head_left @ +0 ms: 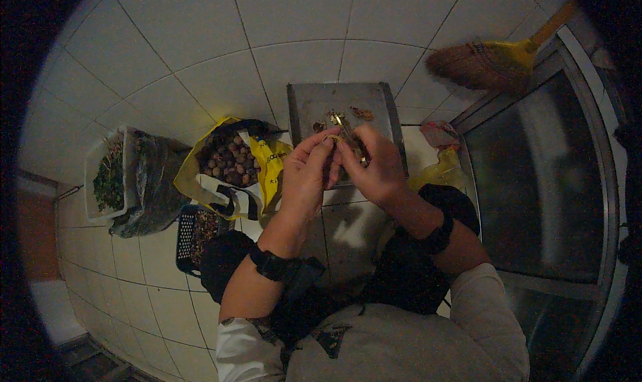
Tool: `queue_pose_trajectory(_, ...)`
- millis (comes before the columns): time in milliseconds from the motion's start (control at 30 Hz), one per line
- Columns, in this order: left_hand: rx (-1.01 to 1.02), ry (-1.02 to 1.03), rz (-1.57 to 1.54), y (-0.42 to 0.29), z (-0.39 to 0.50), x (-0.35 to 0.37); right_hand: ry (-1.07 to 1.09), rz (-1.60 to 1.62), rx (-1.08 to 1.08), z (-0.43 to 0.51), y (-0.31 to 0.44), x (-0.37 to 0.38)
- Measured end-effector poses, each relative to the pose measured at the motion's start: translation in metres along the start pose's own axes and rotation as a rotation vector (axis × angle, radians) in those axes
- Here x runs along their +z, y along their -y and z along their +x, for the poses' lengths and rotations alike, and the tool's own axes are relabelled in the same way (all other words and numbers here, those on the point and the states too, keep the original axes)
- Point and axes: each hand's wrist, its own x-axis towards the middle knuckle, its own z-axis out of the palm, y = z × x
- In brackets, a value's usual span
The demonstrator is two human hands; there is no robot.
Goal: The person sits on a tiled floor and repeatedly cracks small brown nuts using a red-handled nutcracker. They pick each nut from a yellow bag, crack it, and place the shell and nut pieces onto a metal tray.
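My left hand (308, 169) and my right hand (375, 166) meet over the near part of a grey metal tray (341, 97). Between the fingertips of both hands is a small yellowish curved piece (333, 138), too small to name surely. A shiny gold-coloured metal tool (341, 121) reaches out beyond my right hand, which partly covers it; it seems held in that hand. Brown shell-like scraps (362, 113) lie on the tray. Left of my left hand, a yellow plastic bag (271, 169) stands open with many round brown nuts (230, 161), probably walnuts.
Left are a white container (124, 174) of green leaves, a dark plastic bag (158, 181) and a basket (185, 239) of brown bits. A broom (484, 63) leans at upper right, above a metal-framed glass door (541, 181). Plastic bags (441, 136) lie right of the tray.
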Motion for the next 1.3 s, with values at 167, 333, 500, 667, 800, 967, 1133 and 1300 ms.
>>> queue_pose_trajectory(167,0.006,0.008,-0.021,0.002,-0.0007,-0.001,0.003,-0.007,0.014,-0.0002,0.0004,0.0)
queue_pose_trajectory(333,-0.004,0.018,-0.051,0.0024,-0.0004,-0.0021,-0.007,-0.011,0.012,0.0003,0.0002,0.0001)
queue_pose_trajectory(500,-0.019,0.001,-0.069,0.003,-0.0006,-0.0015,0.103,0.029,0.085,-0.0007,-0.0025,-0.0015)
queue_pose_trajectory(667,-0.043,0.028,-0.113,0.0018,-0.0007,-0.0021,0.107,0.003,0.098,-0.0005,-0.0014,-0.0009)
queue_pose_trajectory(800,-0.065,0.059,-0.168,0.0008,0.0006,-0.0022,0.157,0.011,0.166,0.0018,0.0006,-0.0035)
queue_pose_trajectory(967,-0.08,0.044,-0.188,0.0006,0.0005,-0.0024,0.134,0.002,0.129,0.0023,0.0014,-0.0045)
queue_pose_trajectory(1133,-0.064,0.038,-0.128,0.0016,-0.0007,-0.0018,0.128,0.0,0.159,0.0008,-0.0008,-0.0025)
queue_pose_trajectory(1300,-0.05,0.037,-0.101,0.0015,-0.0025,0.0008,0.114,0.001,0.122,0.0006,-0.0015,-0.0032)
